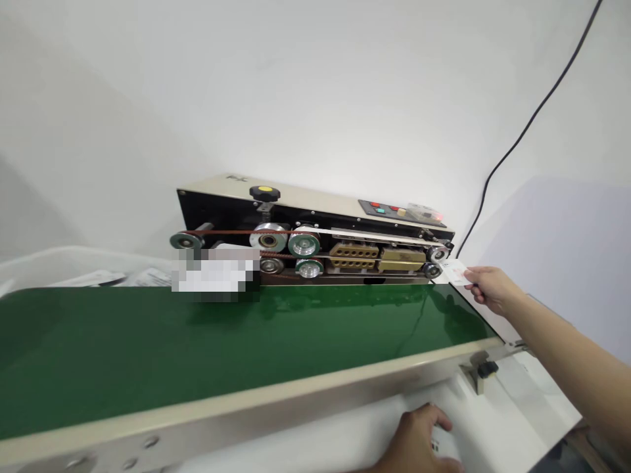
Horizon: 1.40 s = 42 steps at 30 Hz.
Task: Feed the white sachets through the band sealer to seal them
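Observation:
At the right end of a band sealer point(315, 230), my right hand point(493, 289) pinches a small flat white packet point(456, 272) by its right edge. The packet's left edge is close to the sealer's right-hand rollers point(434, 263); I cannot tell whether it is between the bands. In front of the conveyor, my left hand point(419, 440) is low in the view, its thumb and fingers curled around another white packet point(441, 439) with small dark print. Part of that packet is hidden by the hand.
A green conveyor belt point(246, 341) runs along the sealer's front. A white item point(217, 272), blurred by pixelation, is at the sealer's left end. Several white packets point(148, 277) lie beyond the belt at left. A black cable point(532, 118) hangs by the wall; a black knob point(488, 369) sits on the front rail.

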{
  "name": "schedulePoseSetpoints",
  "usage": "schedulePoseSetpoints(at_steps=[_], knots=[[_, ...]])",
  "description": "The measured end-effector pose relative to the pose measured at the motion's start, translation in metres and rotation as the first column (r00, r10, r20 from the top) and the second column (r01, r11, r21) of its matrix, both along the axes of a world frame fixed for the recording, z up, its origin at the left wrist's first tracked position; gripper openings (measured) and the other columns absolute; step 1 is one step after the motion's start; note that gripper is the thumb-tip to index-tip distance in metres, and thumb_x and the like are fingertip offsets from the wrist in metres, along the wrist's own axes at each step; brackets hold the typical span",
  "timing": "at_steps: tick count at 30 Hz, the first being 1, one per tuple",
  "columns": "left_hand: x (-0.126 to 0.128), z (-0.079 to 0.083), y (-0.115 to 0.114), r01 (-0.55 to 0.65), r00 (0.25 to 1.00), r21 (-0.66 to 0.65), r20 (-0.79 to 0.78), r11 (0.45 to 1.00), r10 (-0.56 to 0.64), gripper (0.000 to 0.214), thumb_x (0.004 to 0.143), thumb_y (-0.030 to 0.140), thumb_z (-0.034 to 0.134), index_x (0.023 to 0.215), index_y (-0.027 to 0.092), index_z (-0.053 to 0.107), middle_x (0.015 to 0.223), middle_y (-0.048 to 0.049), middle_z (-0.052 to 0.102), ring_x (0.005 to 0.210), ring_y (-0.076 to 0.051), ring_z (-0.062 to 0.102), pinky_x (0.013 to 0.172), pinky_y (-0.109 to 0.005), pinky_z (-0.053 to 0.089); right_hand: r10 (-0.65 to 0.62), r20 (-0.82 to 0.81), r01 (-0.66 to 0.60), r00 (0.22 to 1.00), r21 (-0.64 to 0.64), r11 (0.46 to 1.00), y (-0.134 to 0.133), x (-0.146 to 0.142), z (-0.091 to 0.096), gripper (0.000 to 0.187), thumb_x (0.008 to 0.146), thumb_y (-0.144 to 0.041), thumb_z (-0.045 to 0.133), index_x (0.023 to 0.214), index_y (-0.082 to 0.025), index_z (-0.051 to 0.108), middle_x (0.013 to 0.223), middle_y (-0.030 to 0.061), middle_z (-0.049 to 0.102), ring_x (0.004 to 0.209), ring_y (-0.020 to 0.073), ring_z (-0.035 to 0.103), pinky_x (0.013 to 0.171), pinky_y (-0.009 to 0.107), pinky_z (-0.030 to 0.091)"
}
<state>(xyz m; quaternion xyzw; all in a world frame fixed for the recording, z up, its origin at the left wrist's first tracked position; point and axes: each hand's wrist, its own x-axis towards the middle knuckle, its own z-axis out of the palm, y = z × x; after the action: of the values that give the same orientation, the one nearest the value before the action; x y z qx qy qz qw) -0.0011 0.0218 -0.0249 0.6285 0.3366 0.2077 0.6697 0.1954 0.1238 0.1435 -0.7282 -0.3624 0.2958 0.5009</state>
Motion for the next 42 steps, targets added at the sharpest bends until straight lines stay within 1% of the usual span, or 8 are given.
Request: schedulePoseSetpoints(at_steps=[17, 19, 21, 24, 27, 33, 37, 42], knots=[[-0.003, 0.006, -0.004, 0.001, 1.000, 0.027, -0.011, 1.000, 0.000, 0.045, 0.050, 0.016, 0.071, 0.094, 0.017, 0.063, 0.059, 0.0068, 0.046, 0.047, -0.008, 0.042, 0.046, -0.021, 0.033, 0.061, 0.063, -0.056, 0.996, -0.066, 0.996, -0.001, -0.032, 0.002, 0.008, 0.076, -0.020, 0.055, 0.078, -0.013, 0.057, 0.047, -0.0020, 0.048, 0.034, 0.0047, 0.030, 0.031, 0.017, 0.021], [-0.001, 0.007, -0.006, -0.019, 1.000, -0.028, -0.006, 0.999, 0.019, 0.043, 0.053, 0.014, 0.069, 0.095, 0.017, 0.061, 0.058, 0.0073, 0.045, 0.042, -0.006, 0.040, 0.042, -0.019, 0.032, -0.013, 0.227, 0.016, 0.974, -0.011, 1.000, -0.013, -0.033, 0.006, 0.020, 0.077, -0.028, 0.057, 0.089, -0.013, 0.059, 0.053, 0.0003, 0.054, 0.037, 0.0070, 0.035, 0.035, 0.019, 0.028], [0.001, 0.009, -0.009, -0.032, 0.999, -0.128, -0.003, 0.991, 0.032, 0.042, 0.059, 0.011, 0.063, 0.101, 0.017, 0.057, 0.056, 0.0078, 0.043, 0.037, -0.007, 0.039, 0.037, -0.019, 0.031, -0.131, 0.460, 0.082, 0.878, 0.126, 0.989, -0.037, -0.036, 0.005, 0.034, 0.076, -0.037, 0.057, 0.103, -0.015, 0.058, 0.062, 0.0023, 0.059, 0.044, 0.0100, 0.043, 0.043, 0.024, 0.036], [0.003, 0.012, -0.011, -0.033, 0.997, -0.195, 0.061, 0.980, 0.046, 0.039, 0.067, 0.008, 0.055, 0.105, 0.015, 0.053, 0.050, 0.0070, 0.044, 0.036, -0.010, 0.043, 0.034, -0.018, 0.032, -0.222, 0.604, 0.040, 0.765, 0.300, 0.953, -0.092, -0.047, -0.012, 0.043, 0.076, -0.040, 0.055, 0.112, -0.017, 0.056, 0.065, 0.0014, 0.059, 0.053, 0.0132, 0.048, 0.053, 0.027, 0.040], [0.003, 0.013, -0.010, -0.041, 0.993, -0.241, 0.095, 0.970, 0.066, 0.039, 0.069, 0.007, 0.048, 0.106, 0.017, 0.049, 0.060, 0.0037, 0.050, 0.041, -0.010, 0.048, 0.038, -0.019, 0.037, -0.168, 0.495, 0.034, 0.852, 0.267, 0.963, -0.150, -0.061, -0.051, 0.044, 0.072, -0.040, 0.059, 0.109, -0.017, 0.056, 0.060, -0.0016, 0.053, 0.053, 0.0130, 0.047, 0.052, 0.026, 0.038], [0.002, 0.010, -0.011, -0.128, 0.979, -0.210, 0.129, 0.969, 0.157, 0.043, 0.067, 0.007, 0.044, 0.108, 0.020, 0.048, 0.101, -0.0050, 0.049, 0.062, -0.011, 0.052, 0.053, -0.023, 0.044, -0.032, 0.033, 0.035, 0.999, -0.107, 0.994, -0.217, -0.083, -0.139, 0.048, 0.067, -0.045, 0.062, 0.104, -0.015, 0.051, 0.066, -0.0022, 0.054, 0.047, 0.0094, 0.043, 0.043, 0.023, 0.032], [0.003, 0.005, -0.013, -0.156, 0.974, -0.179, 0.133, 0.972, 0.181, 0.044, 0.066, 0.008, 0.045, 0.108, 0.021, 0.048, 0.102, -0.0044, 0.050, 0.068, -0.012, 0.051, 0.059, -0.024, 0.043, 0.110, -0.252, -0.165, 0.962, -0.213, 0.963, -0.221, -0.098, -0.155, 0.035, 0.069, -0.048, 0.059, 0.083, -0.017, 0.052, 0.048, -0.0068, 0.044, 0.040, 0.0079, 0.038, 0.039, 0.021, 0.028], [0.002, 0.003, -0.014, -0.151, 0.964, -0.165, 0.192, 0.975, 0.182, 0.041, 0.065, 0.011, 0.049, 0.105, 0.019, 0.048, 0.088, -0.0021, 0.053, 0.063, -0.012, 0.049, 0.058, -0.024, 0.040, 0.066, -0.324, -0.123, 0.944, -0.156, 0.980, -0.212, -0.110, -0.162, 0.035, 0.068, -0.048, 0.061, 0.067, -0.019, 0.043, 0.047, -0.0087, 0.041, 0.036, 0.0049, 0.033, 0.036, 0.019, 0.024]])
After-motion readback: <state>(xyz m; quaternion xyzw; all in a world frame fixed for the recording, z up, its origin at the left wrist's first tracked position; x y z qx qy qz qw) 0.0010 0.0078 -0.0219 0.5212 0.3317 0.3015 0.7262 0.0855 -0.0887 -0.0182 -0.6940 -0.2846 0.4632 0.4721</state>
